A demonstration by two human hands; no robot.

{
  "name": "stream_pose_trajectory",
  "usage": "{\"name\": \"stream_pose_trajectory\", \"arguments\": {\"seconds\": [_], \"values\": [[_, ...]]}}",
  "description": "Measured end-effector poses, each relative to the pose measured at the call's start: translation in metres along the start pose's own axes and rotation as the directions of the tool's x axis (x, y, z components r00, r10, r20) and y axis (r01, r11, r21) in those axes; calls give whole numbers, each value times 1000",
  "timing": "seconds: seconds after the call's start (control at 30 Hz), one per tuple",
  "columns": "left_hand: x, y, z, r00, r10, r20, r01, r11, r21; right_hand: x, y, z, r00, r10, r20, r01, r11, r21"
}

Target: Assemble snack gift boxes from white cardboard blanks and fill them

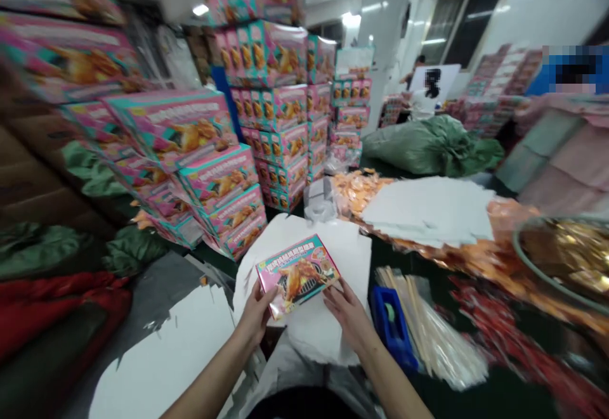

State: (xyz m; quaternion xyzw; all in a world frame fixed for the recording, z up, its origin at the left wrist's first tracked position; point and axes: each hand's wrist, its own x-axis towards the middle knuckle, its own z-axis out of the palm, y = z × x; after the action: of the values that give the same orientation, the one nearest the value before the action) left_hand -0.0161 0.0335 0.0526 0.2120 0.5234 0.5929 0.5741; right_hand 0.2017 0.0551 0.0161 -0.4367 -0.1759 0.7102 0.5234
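A pink and teal printed box (299, 274) with a picture of roast chicken is between my hands, above a white paper sheet (354, 260). My left hand (258, 310) grips its lower left corner, thumb on the printed face. At the lower right edge, my right hand (349, 314) has its fingertips against the box; part of those fingers is hidden behind it. To the right of that hand are a blue tape dispenser (392, 324) and thin wooden sticks (419, 317) in clear plastic.
Stacked printed boxes (285, 134) rise at the left and ahead. White sheets (432, 210) lie among orange packets (359, 187) at right. Also there are red packets (514, 336), a round basket rim (518, 248) with gold packets, and a green sack (423, 146). People work far back.
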Motion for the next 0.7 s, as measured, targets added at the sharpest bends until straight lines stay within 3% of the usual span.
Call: {"name": "stream_pose_trajectory", "arguments": {"seconds": [0.07, 0.13, 0.17, 0.23, 0.27, 0.33, 0.37, 0.43, 0.5, 0.57, 0.7], "values": [[15, 2, -4, 1000, 17, -26, -18, 999, -32, 20, -9, -16, 995, -92, -28, 85, 979, -188], [35, 8, -9, 997, 28, -70, -32, 998, -59, 49, -38, -37, 954, -298, 23, 270, 827, -492], [44, 12, -12, 995, 35, -92, -41, 997, -69, 66, -60, -47, 911, -399, 103, 364, 663, -654], [63, 21, -15, 990, 54, -127, -66, 994, -89, 100, -110, -67, 765, -577, 287, 474, 202, -857], [71, 25, -16, 989, 61, -137, -75, 992, -98, 114, -136, -75, 698, -610, 374, 457, -22, -889], [84, 32, -17, 987, 58, -148, -76, 990, -119, 135, -182, -87, 655, -610, 445, 268, -363, -892], [90, 34, -17, 985, 50, -162, -71, 989, -127, 140, -200, -91, 670, -583, 458, 163, -487, -858], [98, 38, -16, 977, 31, -210, -61, 989, -136, 144, -225, -93, 752, -481, 450, 15, -671, -742], [105, 40, -14, 962, 6, -275, -45, 990, -137, 141, -237, -89, 843, -332, 423, -10, -796, -605], [115, 42, -11, 943, -27, -331, -17, 991, -129, 140, -242, -82, 894, -219, 390, 25, -846, -532], [138, 45, -2, 921, 1, -390, -51, 992, -115, 146, -245, -75, 925, -153, 348, 49, -860, -508]]}}
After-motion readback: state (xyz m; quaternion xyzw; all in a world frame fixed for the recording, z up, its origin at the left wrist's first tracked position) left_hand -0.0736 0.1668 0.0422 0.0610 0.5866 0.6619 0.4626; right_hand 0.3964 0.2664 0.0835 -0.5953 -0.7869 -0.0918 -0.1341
